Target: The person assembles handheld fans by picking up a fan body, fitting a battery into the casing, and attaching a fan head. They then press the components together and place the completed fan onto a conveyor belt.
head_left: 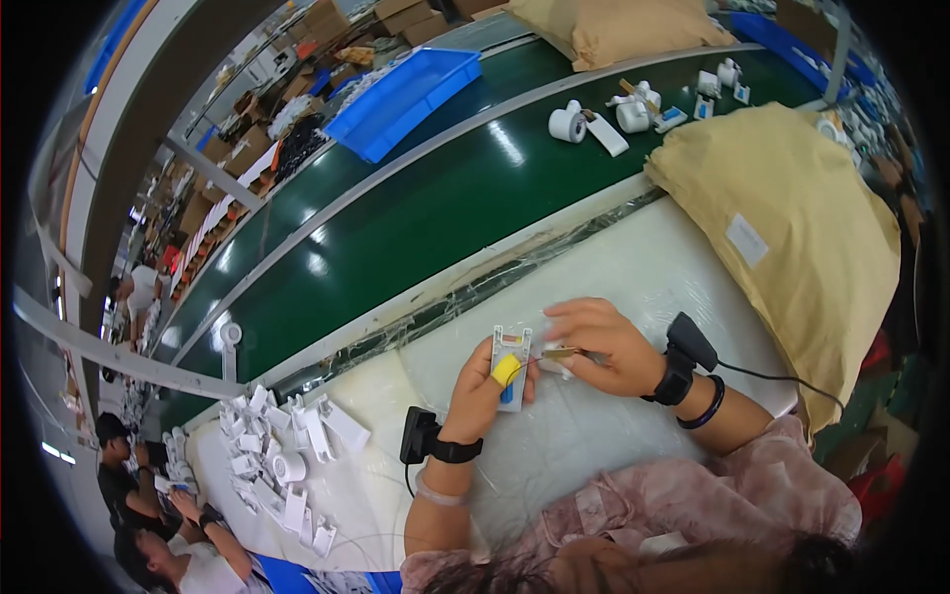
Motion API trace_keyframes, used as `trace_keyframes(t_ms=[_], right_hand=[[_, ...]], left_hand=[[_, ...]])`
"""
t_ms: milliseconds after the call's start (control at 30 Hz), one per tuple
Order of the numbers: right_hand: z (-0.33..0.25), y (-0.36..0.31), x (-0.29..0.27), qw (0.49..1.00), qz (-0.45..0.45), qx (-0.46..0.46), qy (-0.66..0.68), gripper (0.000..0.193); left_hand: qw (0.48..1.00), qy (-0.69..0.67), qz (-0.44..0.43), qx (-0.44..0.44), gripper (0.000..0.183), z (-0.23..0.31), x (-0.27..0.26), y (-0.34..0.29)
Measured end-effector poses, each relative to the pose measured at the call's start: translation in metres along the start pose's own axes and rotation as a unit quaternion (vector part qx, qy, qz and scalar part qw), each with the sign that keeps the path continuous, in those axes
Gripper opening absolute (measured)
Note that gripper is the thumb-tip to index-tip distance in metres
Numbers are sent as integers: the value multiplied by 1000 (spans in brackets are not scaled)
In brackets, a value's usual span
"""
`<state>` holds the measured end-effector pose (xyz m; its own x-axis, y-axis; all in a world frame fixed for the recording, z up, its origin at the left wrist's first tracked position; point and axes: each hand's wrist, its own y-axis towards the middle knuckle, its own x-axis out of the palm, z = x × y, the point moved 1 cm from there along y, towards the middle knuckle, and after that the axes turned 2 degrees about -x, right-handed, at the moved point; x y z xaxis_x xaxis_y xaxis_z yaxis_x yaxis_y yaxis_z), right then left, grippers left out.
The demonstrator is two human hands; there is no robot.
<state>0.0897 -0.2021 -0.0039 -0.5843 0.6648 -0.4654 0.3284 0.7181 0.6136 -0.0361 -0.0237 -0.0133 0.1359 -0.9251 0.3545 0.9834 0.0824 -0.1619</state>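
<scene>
One hand (476, 392), the left, cups a white housing (520, 386)

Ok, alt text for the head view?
A person's left hand holds a white casing with a yellow block on it, while the right hand pinches a small tan piece beside it. White parts lie heaped to the left; a green conveyor runs beyond.

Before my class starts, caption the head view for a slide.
By a green belt, left fingers hold a white casing with a yellow block; right fingers work beside it.
</scene>
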Motion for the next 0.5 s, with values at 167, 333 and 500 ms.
trace_keyframes(t_ms=[167, 333, 500], right_hand=[[-7, -2, -5, 987, -59, 73, 129, 4], [-4, -5, -2, 873, -141, 300, 358, 18], [-1, 0, -10, 851, -135, 366, 351, 17]], left_hand=[[989, 79, 97, 75, 23, -9, 5, 3], [987, 101, 91, 87, 24, -16, -2, 1], [997, 12, 65, 42, 24, -9, -6, 2]])
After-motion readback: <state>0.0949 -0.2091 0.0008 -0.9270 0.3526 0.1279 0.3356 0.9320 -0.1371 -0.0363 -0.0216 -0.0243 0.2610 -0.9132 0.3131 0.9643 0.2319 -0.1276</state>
